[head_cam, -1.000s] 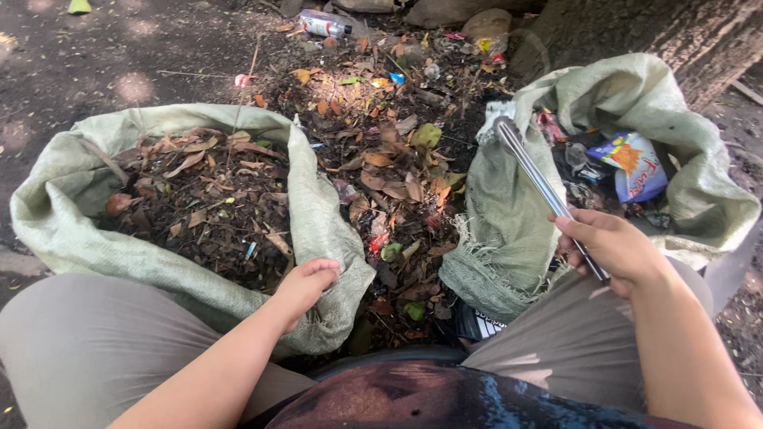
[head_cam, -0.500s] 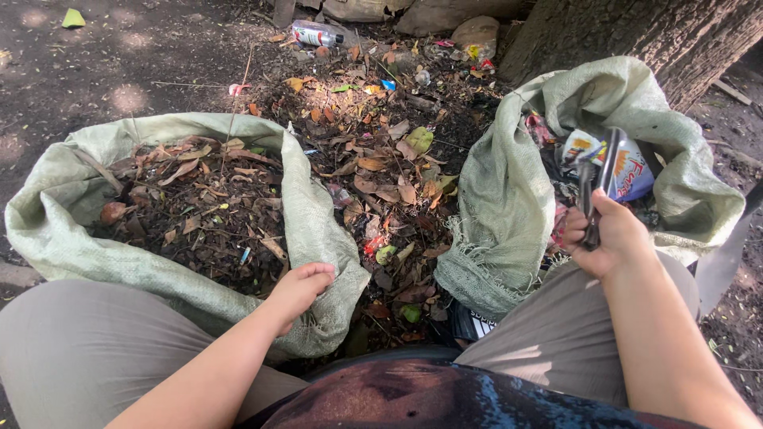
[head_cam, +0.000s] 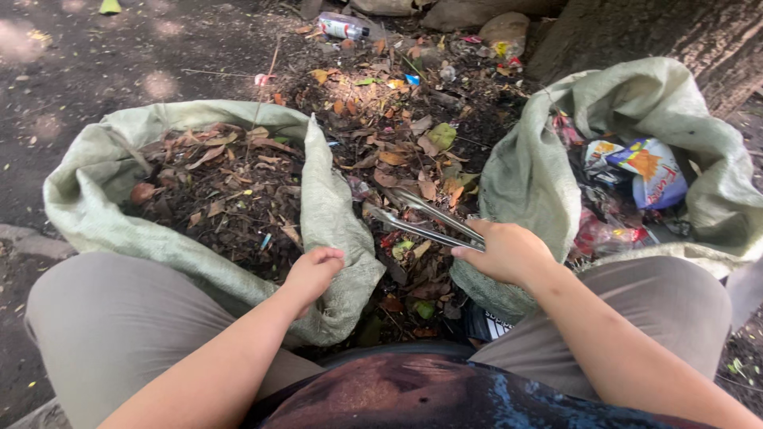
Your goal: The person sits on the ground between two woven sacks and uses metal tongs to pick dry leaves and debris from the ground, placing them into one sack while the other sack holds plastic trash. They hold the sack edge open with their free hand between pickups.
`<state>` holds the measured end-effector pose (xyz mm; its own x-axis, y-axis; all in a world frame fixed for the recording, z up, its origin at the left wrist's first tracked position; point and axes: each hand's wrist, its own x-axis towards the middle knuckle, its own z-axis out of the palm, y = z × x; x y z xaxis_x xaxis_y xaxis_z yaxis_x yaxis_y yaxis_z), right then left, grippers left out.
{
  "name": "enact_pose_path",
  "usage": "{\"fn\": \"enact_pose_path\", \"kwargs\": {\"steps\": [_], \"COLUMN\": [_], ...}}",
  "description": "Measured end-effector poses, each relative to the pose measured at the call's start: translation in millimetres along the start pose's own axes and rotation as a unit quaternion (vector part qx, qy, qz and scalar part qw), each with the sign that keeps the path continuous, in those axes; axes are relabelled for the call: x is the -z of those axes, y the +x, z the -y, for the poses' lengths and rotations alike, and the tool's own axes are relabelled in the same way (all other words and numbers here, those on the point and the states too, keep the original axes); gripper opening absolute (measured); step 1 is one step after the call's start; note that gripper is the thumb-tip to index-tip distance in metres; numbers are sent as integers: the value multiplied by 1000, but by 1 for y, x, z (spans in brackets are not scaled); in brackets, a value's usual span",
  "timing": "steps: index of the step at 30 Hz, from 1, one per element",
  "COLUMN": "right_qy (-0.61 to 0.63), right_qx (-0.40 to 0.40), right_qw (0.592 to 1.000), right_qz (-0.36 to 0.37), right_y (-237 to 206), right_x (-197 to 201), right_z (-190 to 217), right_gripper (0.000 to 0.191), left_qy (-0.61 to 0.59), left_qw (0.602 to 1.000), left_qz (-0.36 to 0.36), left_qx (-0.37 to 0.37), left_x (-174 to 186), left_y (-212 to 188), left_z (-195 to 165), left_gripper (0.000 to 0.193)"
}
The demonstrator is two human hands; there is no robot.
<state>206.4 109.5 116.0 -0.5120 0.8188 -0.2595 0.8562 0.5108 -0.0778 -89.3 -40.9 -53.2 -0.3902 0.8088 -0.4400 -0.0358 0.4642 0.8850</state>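
Two pale green woven sacks sit open on the dirt, one at each knee of the crouching person. The left sack (head_cam: 199,191), in the left half of the frame, holds dry brown leaves and soil; the right sack (head_cam: 636,159), at the right, holds plastic wrappers and packets. Between them, in the centre, lies a litter pile (head_cam: 397,135) of leaves mixed with scraps of rubbish.

The right hand (head_cam: 509,253) is closed round the rear end of a pair of metal tongs (head_cam: 425,220), whose two arms stand slightly apart and point toward the upper left, tips low over the pile. The left hand (head_cam: 314,270) rests loosely curled on the near rim of the left sack, pinching or pressing the cloth; which of the two I cannot tell.

The tongs look stiff, light and smooth, probably springy, so they seem best gripped near the joined end, as now. The sack cloth looks soft and floppy, likely needing a hold at the rolled rim.
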Motion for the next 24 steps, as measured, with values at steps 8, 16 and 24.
{"fn": "enact_pose_path", "kwargs": {"steps": [8, 16, 24], "right_qy": [-46, 7, 311], "right_qx": [6, 28, -89], "right_qw": [999, 998, 944], "right_qz": [27, 48, -63], "right_y": [79, 105, 29], "right_x": [8, -4, 45], "right_z": [78, 61, -23], "right_gripper": [59, 46, 49], "left_qy": [-23, -36, -24], "left_qw": [1000, 999, 1000], "left_qz": [-11, -12, 21], "left_qx": [-13, -10, 4], "left_x": [2, 11, 1], "left_y": [5, 6, 5], "left_z": [5, 7, 6], "left_gripper": [31, 32, 35]}}
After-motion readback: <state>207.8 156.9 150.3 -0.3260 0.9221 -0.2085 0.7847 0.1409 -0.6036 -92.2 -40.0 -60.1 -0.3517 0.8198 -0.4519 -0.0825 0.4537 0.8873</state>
